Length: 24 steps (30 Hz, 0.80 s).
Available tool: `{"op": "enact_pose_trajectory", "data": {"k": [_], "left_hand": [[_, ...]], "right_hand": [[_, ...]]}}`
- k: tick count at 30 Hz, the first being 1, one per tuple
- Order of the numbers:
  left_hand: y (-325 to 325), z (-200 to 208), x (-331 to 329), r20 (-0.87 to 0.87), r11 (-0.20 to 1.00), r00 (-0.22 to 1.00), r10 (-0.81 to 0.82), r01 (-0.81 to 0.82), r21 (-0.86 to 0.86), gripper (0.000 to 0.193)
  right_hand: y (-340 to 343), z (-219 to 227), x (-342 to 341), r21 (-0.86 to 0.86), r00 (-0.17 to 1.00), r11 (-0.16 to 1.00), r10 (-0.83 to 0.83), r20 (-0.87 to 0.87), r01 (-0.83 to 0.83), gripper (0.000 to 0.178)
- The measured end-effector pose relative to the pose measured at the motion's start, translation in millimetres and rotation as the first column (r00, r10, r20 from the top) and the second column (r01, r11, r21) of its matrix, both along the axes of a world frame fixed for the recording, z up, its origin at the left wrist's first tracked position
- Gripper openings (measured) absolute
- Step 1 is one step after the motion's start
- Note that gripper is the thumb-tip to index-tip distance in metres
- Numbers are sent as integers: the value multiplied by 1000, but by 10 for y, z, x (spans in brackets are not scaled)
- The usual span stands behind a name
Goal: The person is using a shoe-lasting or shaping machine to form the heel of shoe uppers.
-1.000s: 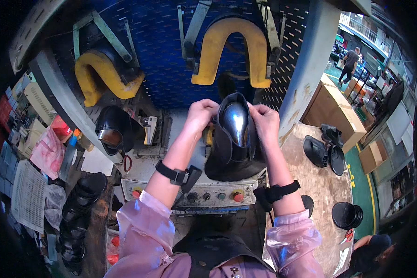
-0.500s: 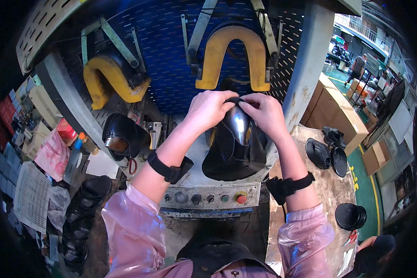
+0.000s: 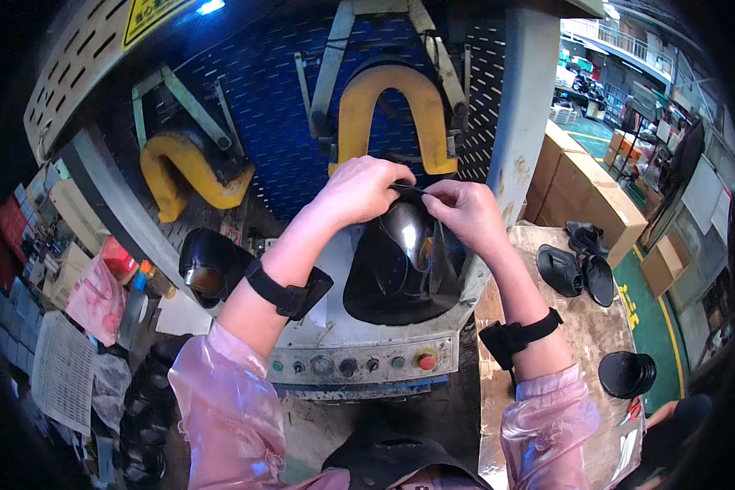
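A black leather shoe upper (image 3: 376, 304) is draped over a shiny, rounded metal form (image 3: 408, 237) on the machine. At its far end, my left hand (image 3: 359, 192) has its fingers bent closed on the upper's edge. Opposite it, my right hand (image 3: 469, 216) pinches the same edge between thumb and fingers, and a thin dark strip of it runs across between the two. Just beyond the hands, a yellow U-shaped pad (image 3: 398, 80) hangs on metal arms. Both wrists carry black straps.
Left of me, a second black upper (image 3: 210, 251) sits at another station under a yellow pad (image 3: 162, 163). A control panel (image 3: 302, 365) with knobs and a red button lines the machine's front. Black shoe pieces (image 3: 559, 269) lie on the wooden table (image 3: 510, 302) beside cardboard boxes (image 3: 584, 184).
My hands have drawn slightly apart, stretching the strip of edge between them. The whole view has shifted a little.
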<state>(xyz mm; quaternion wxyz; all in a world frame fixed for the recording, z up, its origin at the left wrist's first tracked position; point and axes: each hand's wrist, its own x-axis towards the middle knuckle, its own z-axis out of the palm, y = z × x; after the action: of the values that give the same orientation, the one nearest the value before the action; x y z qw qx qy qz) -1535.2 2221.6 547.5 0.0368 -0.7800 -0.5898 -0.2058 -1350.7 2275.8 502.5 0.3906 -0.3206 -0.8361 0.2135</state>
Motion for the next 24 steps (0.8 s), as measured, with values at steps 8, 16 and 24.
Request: {"op": "enact_pose_trajectory", "data": {"k": [8, 16, 24], "left_hand": [[-1, 54, 72, -34, 993, 993, 110, -109, 39, 23], [-23, 10, -58, -52, 982, 981, 188, -188, -2, 19], [114, -86, -72, -86, 998, 995, 50, -46, 48, 20]], "right_hand": [[36, 91, -231, 313, 948, 921, -285, 143, 230, 16], [-19, 118, -299, 347, 954, 919, -255, 158, 188, 17], [78, 149, -250, 426, 916, 896, -268, 298, 124, 11]]}}
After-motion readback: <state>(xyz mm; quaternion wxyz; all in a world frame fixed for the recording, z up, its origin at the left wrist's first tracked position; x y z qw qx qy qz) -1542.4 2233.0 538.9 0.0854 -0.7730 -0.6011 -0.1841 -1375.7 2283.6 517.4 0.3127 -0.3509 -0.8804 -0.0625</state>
